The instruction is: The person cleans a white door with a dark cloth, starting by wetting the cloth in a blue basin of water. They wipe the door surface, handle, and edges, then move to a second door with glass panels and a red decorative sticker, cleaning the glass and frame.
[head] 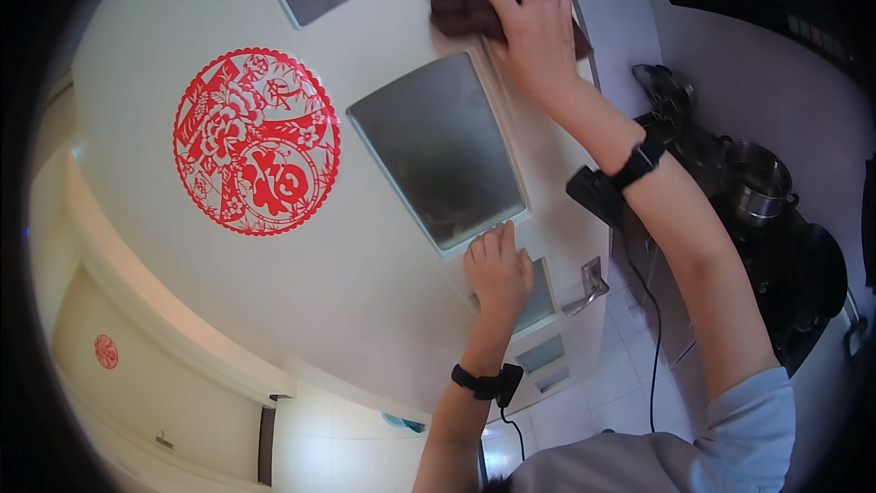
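Note:
My right hand point(537, 27) presses a crumpled dark brown cloth point(472, 0) against the upper part of a white door point(390, 274), near its outer edge. Just below the cloth is a framed glass pane point(441, 150). My left hand point(498, 270) rests with its fingertips at that pane's lower frame and holds nothing. A round red paper-cut decoration point(256, 142) is stuck on the door to the left. Beneath my right forearm, a metal door handle point(590, 287) sticks out near the door's edge.
To the right, a steel pot point(756, 181) and a black pan point(821, 270) stand on a dark stove, below a range hood point(753, 10). Black cables point(657, 329) hang from the straps on both wrists. Another door point(164, 383) with a small red decoration is at the lower left.

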Demonstrator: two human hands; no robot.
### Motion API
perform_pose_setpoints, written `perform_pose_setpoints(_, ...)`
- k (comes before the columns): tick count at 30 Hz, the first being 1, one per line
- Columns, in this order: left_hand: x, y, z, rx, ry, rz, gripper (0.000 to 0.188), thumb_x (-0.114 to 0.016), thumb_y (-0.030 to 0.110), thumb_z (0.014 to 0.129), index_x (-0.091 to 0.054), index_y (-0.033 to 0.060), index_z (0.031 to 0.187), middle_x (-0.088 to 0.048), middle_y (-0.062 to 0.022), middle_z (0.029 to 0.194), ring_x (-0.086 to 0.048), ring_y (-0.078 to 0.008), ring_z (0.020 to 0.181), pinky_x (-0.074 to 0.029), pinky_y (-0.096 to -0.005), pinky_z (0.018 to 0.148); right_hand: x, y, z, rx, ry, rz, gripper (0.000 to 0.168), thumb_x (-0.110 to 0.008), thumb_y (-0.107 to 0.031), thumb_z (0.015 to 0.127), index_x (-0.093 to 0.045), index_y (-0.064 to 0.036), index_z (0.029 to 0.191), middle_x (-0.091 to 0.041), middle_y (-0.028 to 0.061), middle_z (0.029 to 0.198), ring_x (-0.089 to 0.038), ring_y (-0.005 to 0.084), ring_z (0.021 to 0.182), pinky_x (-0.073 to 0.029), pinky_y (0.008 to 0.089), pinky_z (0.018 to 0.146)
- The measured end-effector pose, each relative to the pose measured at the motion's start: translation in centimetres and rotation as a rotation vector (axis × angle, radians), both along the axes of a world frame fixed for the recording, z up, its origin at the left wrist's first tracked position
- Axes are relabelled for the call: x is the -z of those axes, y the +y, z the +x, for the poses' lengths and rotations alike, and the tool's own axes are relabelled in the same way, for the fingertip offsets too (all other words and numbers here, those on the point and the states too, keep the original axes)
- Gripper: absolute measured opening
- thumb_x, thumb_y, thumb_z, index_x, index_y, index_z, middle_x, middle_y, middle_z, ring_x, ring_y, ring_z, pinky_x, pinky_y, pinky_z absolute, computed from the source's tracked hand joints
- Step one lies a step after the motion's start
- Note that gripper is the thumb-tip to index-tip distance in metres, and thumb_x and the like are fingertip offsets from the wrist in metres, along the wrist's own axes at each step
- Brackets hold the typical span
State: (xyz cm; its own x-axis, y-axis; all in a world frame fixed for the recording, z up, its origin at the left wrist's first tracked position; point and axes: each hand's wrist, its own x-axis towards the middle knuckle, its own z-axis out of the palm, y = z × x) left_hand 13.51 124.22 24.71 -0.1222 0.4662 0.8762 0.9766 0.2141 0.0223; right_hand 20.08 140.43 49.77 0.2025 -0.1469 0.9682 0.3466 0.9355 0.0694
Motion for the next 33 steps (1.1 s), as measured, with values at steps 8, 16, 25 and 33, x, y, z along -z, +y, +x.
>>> perform_pose_setpoints(8, -0.4, -1.5, -0.4, 0.046, 0.021, -0.03, 0.054, -0.071, 0.008, 0.072, -0.059, -0.0017, 0.124, -0.059, -0.015, 0.116, -0.054, -0.0325, 0.105, -0.041, -0.0438, 0.092, -1.3, -2.5, -2.9, 0.038, -0.165, 0.389, 0.061, -0.072, -0.007, 0.07, -0.06, -0.028, 0.126, -0.056, 0.0035, 0.127, -0.054, 0.0294, 0.114, -0.042, 0.0454, 0.087)
perform_pose_setpoints(16, -0.5, -1.5, -0.3, 0.041, 0.028, -0.081, 0.058, -0.072, 0.012, 0.072, -0.058, -0.0036, 0.125, -0.058, -0.0139, 0.118, -0.052, -0.0301, 0.106, -0.04, -0.0417, 0.095, -1.1, -1.6, -1.6, 0.039, -0.25, 0.414, 0.067, -0.076, -0.004, 0.066, -0.06, -0.026, 0.127, -0.057, 0.0049, 0.127, -0.054, 0.0295, 0.115, -0.043, 0.0432, 0.087)
perform_pose_setpoints(25, -0.4, -1.3, -0.3, 0.056, 0.029, -0.068, 0.057, -0.071, 0.009, 0.073, -0.057, -0.0037, 0.126, -0.058, -0.0161, 0.118, -0.053, -0.0335, 0.107, -0.042, -0.0452, 0.091, 2.4, 0.8, 1.3, 0.063, -0.277, 0.197, 0.055, -0.073, -0.01, 0.071, -0.06, -0.022, 0.123, -0.057, 0.0093, 0.126, -0.055, 0.0324, 0.113, -0.044, 0.0448, 0.087)
perform_pose_setpoints(33, -1.0, -1.6, 0.6, 0.017, 0.018, -0.098, 0.057, -0.072, 0.011, 0.074, -0.056, -0.0028, 0.127, -0.058, -0.0168, 0.115, -0.053, -0.0341, 0.106, -0.04, -0.0455, 0.091, -0.2, 1.7, 4.5, -0.056, -0.223, -0.05, 0.073, -0.074, 0.002, 0.064, -0.049, -0.009, 0.132, -0.056, 0.0153, 0.122, -0.054, 0.0379, 0.111, -0.045, 0.0469, 0.091)
